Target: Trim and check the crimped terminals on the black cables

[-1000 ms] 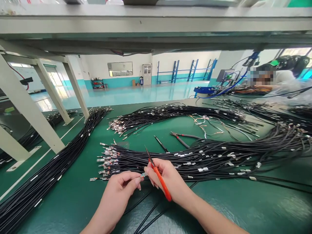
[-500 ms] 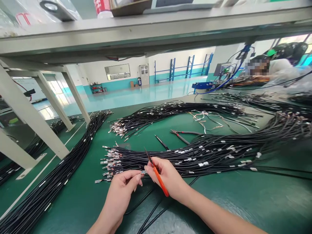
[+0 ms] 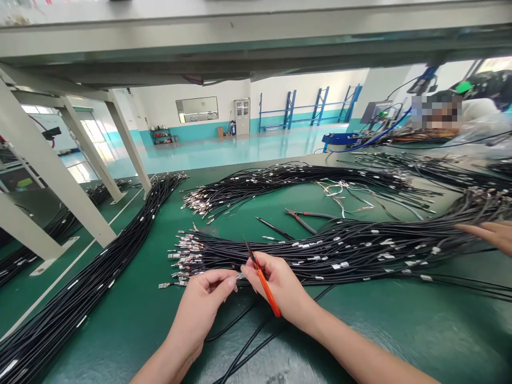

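Note:
My left hand is closed in a pinch on a small metal-ended cable terminal, mostly covered by the fingertips. My right hand is closed, its thumb and finger meeting the same terminal from the right. An orange-handled pointed tool is tucked in that hand, its thin dark tip slanting up and left. Just beyond both hands lies a thick bundle of black cables with white tags, their metal terminals fanned out at the left. Loose black cables run beneath my wrists.
Behind the bundle lie cutting pliers, a black pen-like tool and stripped wires. More cable bundles cover the left and back. A shelf beam crosses overhead. Another person's hand reaches in at the right.
The view has tilted and shifted slightly, so the scene sits a little further right. Another person's hand has appeared at the right edge. My hands keep the same pinch on the terminal.

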### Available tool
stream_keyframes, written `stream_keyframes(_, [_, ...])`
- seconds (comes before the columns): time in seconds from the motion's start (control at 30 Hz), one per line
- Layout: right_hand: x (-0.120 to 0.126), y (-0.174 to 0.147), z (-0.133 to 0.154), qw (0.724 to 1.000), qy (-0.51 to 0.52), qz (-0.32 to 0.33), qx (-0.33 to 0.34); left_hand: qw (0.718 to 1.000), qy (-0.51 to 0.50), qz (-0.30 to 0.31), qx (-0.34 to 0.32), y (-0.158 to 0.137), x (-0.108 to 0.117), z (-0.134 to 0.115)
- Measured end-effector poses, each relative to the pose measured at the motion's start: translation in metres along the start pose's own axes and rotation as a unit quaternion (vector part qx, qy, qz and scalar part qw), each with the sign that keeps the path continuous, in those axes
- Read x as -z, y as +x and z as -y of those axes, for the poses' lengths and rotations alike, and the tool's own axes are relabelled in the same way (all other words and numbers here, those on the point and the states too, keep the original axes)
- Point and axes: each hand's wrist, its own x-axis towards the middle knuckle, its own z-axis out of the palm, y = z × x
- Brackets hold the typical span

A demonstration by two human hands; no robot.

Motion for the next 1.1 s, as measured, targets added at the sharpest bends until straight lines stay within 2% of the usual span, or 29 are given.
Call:
stream_keyframes(0.23, [-0.0030, -0.0024, 0.0027, 1.000, 0.016, -0.009, -0.005, 0.999, 0.008, 0.043, 0.006, 0.0001, 0.0025, -0.0037])
stream_keyframes(0.4, [-0.0031, -0.0027, 0.0065, 0.998, 0.065, 0.008, -0.019, 0.999, 0.003, 0.045, 0.000, -0.0013, 0.0031, -0.0039])
stream_keyframes(0.6, [-0.0047, -0.0030, 0.0085, 0.997, 0.071, 0.008, -0.017, 0.999, -0.002, 0.043, -0.013, -0.0013, 0.0034, -0.0019])
stream_keyframes(0.87, [-0.0071, -0.0004, 0.0046, 0.990, 0.131, 0.031, -0.036, 0.997, -0.022, 0.077, -0.005, -0.0044, 0.0069, -0.0019])
stream_keyframes(1.0, [-0.0054, 0.0005, 0.0031, 0.990, 0.129, 0.032, -0.042, 0.998, -0.005, 0.060, -0.007, -0.0045, 0.0053, -0.0024])
stream_keyframes(1.1, [-0.0048, 0.0000, 0.0031, 0.989, 0.133, 0.031, -0.047, 0.998, 0.039, 0.034, -0.040, -0.0037, 0.0037, -0.0021])
